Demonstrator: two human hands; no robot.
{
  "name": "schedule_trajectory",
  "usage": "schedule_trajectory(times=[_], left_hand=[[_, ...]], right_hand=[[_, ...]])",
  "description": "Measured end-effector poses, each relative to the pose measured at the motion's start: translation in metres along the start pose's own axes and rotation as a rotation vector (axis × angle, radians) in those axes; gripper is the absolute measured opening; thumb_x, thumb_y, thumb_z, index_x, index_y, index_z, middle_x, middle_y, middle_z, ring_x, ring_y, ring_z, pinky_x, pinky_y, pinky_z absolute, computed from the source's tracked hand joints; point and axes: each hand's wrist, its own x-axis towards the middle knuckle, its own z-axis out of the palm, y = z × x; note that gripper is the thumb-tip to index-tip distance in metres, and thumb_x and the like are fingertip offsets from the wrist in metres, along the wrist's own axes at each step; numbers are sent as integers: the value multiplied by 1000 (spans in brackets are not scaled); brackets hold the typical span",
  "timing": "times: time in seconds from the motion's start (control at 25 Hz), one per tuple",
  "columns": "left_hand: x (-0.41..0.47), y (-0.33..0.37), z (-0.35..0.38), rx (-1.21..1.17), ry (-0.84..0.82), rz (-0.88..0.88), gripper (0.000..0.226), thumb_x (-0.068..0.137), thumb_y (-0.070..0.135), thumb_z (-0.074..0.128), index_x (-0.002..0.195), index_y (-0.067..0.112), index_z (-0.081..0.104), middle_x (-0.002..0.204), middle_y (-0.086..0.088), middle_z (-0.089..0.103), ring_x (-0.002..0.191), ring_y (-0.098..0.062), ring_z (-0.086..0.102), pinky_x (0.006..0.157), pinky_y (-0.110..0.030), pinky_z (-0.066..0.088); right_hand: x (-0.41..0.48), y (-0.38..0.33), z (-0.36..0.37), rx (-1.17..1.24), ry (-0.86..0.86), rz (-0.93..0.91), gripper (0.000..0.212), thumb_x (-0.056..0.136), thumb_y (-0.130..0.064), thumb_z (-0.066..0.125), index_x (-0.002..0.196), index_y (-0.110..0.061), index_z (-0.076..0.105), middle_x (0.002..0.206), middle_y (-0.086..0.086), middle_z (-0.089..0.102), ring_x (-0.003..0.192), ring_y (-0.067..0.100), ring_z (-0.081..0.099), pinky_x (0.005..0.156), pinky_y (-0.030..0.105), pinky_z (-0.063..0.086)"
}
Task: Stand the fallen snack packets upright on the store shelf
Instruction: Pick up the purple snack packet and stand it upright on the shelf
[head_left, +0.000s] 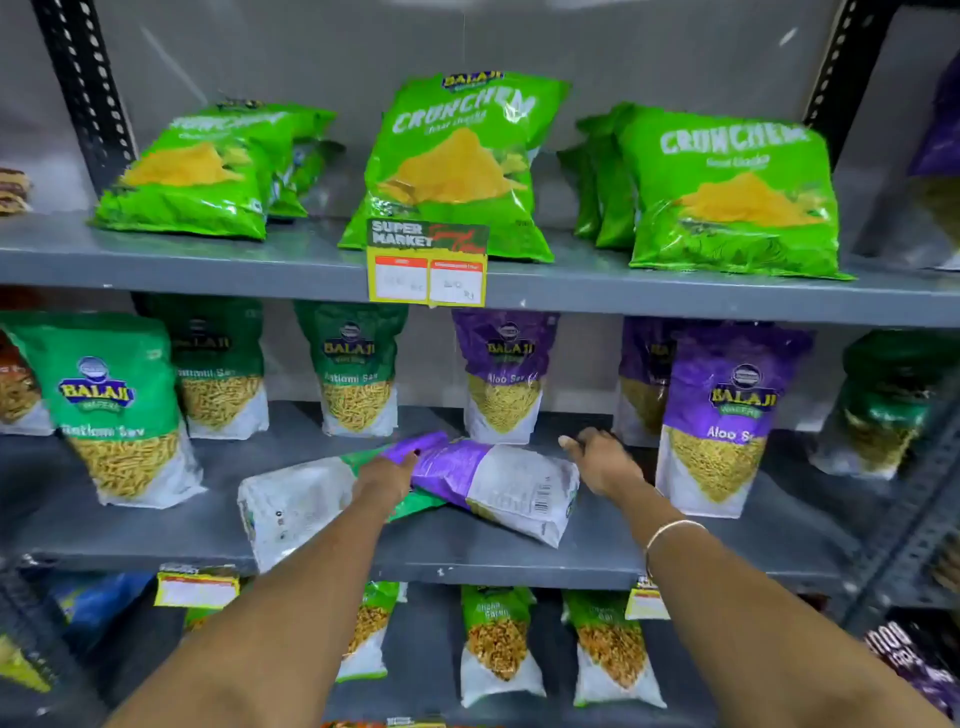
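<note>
Two packets lie flat, back side up, in the middle of the grey middle shelf (467, 564). The fallen purple packet (509, 486) rests partly over the fallen green packet (296, 506). My left hand (387, 475) presses on the purple packet's top end, fingers curled over its edge, where it overlaps the green one. My right hand (600, 457) sits just behind the purple packet's right end, fingers spread and touching or nearly touching it. Upright purple Aloo Sev packets (719, 415) and green Ratlami Sev packets (119, 410) stand on both sides.
The top shelf (208, 270) carries green Crunchem bags (452, 161) and a price tag (428, 265) at its front edge. More upright packets line the back of the middle shelf. The lower shelf holds small packets (498, 644). Black slotted uprights frame the rack.
</note>
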Motion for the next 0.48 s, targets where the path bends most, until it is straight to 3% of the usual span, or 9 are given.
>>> schedule_trajectory(times=[0.08, 0.12, 0.2, 0.28, 0.36, 0.4, 0.48], left_hand=[[12, 9, 20, -235, -161, -249, 81, 87, 55, 47, 137, -8, 36, 140, -29, 45, 122, -42, 53, 99, -46, 46], [11, 14, 27, -335, -261, -316, 85, 86, 54, 49, 140, -9, 30, 146, -28, 37, 128, -43, 46, 104, -47, 42], [19, 16, 47, -524, -309, -381, 89, 85, 48, 55, 146, -5, 18, 154, -26, 22, 137, -43, 33, 111, -50, 34], [27, 13, 63, -613, -299, -415, 89, 84, 45, 58, 146, -3, 16, 154, -27, 22, 138, -44, 32, 113, -51, 31], [29, 18, 72, -684, -329, -433, 81, 86, 40, 59, 144, -3, 22, 145, -28, 37, 136, -43, 35, 113, -51, 30], [32, 17, 75, -707, -331, -430, 75, 86, 36, 60, 142, -2, 28, 133, -28, 48, 133, -42, 39, 113, -52, 31], [35, 17, 73, -740, -312, -408, 55, 85, 29, 63, 127, 0, 44, 98, -24, 56, 112, -41, 55, 110, -53, 35]], right_hand=[[27, 12, 2, 45, -128, 3, 60, 94, -49, 32, 117, 3, 51, 129, 24, 54, 121, 38, 49, 99, 41, 39], [41, 18, 5, 83, -186, 7, 63, 94, -51, 31, 116, 4, 53, 128, 23, 56, 121, 37, 50, 98, 39, 39], [64, 25, 12, 160, -318, 34, 68, 91, -55, 33, 116, 4, 57, 128, 21, 57, 120, 34, 52, 98, 37, 40], [80, 30, 25, 259, -457, 47, 69, 87, -59, 40, 117, -1, 61, 129, 15, 59, 119, 30, 55, 102, 37, 40], [89, 30, 32, 383, -593, 73, 61, 83, -54, 54, 116, -5, 64, 122, 10, 64, 111, 26, 60, 104, 37, 44], [91, 30, 33, 408, -644, 101, 52, 81, -48, 61, 110, -5, 66, 110, 8, 70, 102, 24, 62, 99, 36, 47], [91, 29, 30, 349, -700, 96, 29, 77, -40, 69, 78, -11, 67, 62, -3, 71, 67, 14, 62, 66, 25, 50]])
